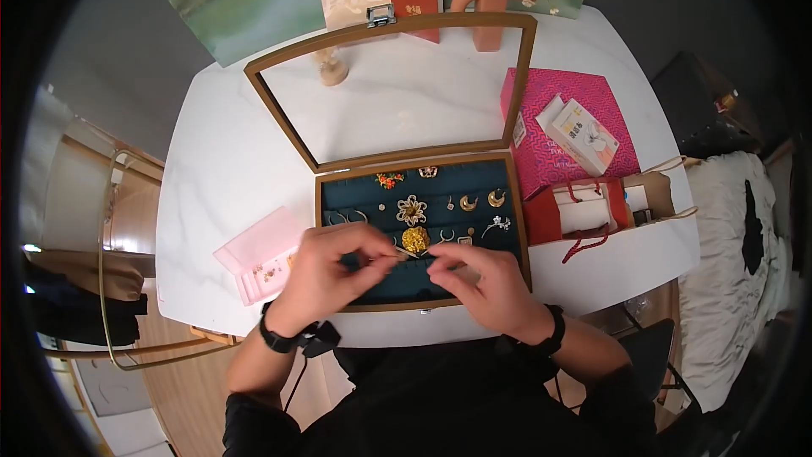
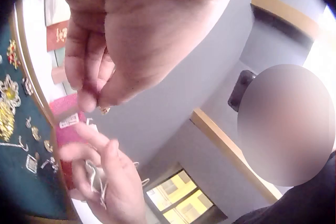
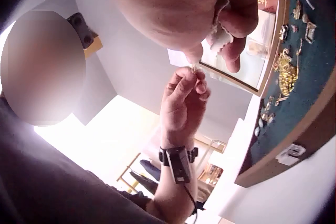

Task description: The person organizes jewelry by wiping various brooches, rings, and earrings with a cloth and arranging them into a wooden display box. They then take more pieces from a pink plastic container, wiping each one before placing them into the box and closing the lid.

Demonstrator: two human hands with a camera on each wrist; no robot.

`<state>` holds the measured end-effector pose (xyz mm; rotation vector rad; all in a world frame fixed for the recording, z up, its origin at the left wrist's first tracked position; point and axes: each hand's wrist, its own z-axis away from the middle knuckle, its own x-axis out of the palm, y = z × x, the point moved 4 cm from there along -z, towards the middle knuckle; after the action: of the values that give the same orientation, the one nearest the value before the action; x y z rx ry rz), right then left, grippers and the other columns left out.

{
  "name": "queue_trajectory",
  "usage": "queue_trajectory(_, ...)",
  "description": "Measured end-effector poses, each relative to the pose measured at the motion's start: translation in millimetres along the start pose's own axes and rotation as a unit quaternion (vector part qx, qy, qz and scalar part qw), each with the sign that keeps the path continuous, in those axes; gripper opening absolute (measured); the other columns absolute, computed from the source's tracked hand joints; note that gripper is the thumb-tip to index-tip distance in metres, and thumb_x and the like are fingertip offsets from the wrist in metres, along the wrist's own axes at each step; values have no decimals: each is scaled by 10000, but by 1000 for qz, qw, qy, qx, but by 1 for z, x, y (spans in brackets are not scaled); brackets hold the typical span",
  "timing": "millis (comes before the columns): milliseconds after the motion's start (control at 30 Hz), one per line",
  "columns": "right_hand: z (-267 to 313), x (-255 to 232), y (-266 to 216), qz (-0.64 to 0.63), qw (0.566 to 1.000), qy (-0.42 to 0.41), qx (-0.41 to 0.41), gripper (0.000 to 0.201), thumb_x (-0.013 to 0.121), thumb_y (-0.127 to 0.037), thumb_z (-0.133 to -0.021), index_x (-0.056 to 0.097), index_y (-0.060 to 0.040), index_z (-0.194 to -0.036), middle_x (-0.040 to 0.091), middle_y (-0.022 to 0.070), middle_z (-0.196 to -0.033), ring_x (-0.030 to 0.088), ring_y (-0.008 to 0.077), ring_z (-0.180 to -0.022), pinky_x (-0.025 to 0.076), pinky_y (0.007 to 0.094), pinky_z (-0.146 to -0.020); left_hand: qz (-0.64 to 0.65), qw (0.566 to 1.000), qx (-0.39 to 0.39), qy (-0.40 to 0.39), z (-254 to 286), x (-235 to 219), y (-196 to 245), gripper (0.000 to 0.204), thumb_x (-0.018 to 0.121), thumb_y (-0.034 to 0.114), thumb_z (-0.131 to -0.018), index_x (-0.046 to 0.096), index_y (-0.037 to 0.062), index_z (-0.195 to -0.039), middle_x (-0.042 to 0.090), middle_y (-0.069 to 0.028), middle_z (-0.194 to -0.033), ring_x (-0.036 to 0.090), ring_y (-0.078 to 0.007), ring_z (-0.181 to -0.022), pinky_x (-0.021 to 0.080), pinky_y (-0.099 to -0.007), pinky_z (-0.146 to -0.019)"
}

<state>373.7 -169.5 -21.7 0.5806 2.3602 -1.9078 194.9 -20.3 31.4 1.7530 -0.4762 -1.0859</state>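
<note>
Over the dark green lining of an open wooden jewelry box (image 1: 319, 203), my two hands come close together. The left hand (image 1: 334, 267) pinches a small gold piece of jewelry (image 2: 105, 110) between thumb and fingertips; its exact kind is too small to tell. Fingertips of the right hand (image 1: 486, 283) stand right beside that piece. Curled in the right hand's other fingers is a crumpled white scrap (image 3: 221, 41). Just beyond the fingertips in the head view lie a yellow-gold ornament (image 1: 415, 239) and a flower brooch (image 1: 412, 210). Earrings and other pieces sit around them.
The box's glass lid frame (image 1: 288, 118) stands raised at the back. A small pink box (image 1: 241, 245) with jewelry lies open at left. On the right are a pink bag (image 1: 584, 89), a white carton (image 1: 579, 135) and a red paper bag (image 1: 550, 211). A vase (image 1: 491, 8) stands behind.
</note>
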Motion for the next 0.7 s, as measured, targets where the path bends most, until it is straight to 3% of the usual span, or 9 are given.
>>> queue_trajectory(33,-5,-1,0,-39,999,10,24,301,784,-145,-1030,714,8,-1280,791,147,-980,794,229,-848,592,304,-726,-1,1000,3,0,-8,8,3,90,807,-70,-922,763,-12,-974,790,-86,-921,753,-153,-774,576,-270,-704)
queue_trajectory(67,-7,-2,-3,-92,993,-1,79,312,758,-151,-1057,708,13,-1318,808,116,-985,760,141,-819,569,272,-720,12,1000,22,-8,-16,16,7,90,806,-59,-920,769,0,-978,778,-76,-891,747,-155,-754,577,-275,-683)
queue_trajectory(200,-7,-2,4,-166,978,-6,126,287,703,-86,-1085,676,35,-1343,809,101,-1071,685,77,-808,556,246,-697,34,998,41,-28,-30,31,15,105,826,-60,-916,770,-2,-984,804,-85,-951,773,-159,-802,587,-273,-712)
queue_trajectory(267,-4,-3,7,-195,973,56,110,239,734,-106,-1070,725,16,-1275,820,68,-1021,691,54,-809,539,233,-683,38,998,45,-27,-30,34,16,109,828,-61,-914,771,-1,-986,806,-82,-955,776,-160,-807,589,-273,-719)
queue_trajectory(467,-4,-6,6,-185,975,84,91,194,768,-28,-1027,748,25,-1212,817,80,-1027,726,66,-868,575,230,-738,10,999,36,-29,-30,35,14,108,821,-65,-927,774,-11,-1007,810,-83,-966,782,-160,-827,602,-272,-751)
queue_trajectory(533,-5,-7,4,-179,976,85,91,185,769,-12,-1020,752,27,-1200,817,83,-1034,738,75,-901,584,234,-766,82,996,-18,-14,-29,36,8,90,804,-73,-946,765,-31,-1015,809,-87,-975,788,-156,-859,616,-274,-790)
queue_trajectory(600,-6,-8,3,-174,977,85,91,177,770,4,-1014,755,28,-1188,817,85,-1042,749,84,-934,593,238,-794,93,995,-22,-16,-29,34,7,88,796,-75,-955,765,-40,-1029,807,-91,-976,789,-155,-870,619,-276,-805)
queue_trajectory(700,-5,-8,6,-178,972,77,132,163,773,19,-1005,758,33,-1167,817,88,-1049,759,99,-974,602,249,-840,101,994,-27,-19,-29,34,7,90,782,-79,-967,770,-47,-1051,806,-97,-981,792,-158,-886,622,-279,-822)
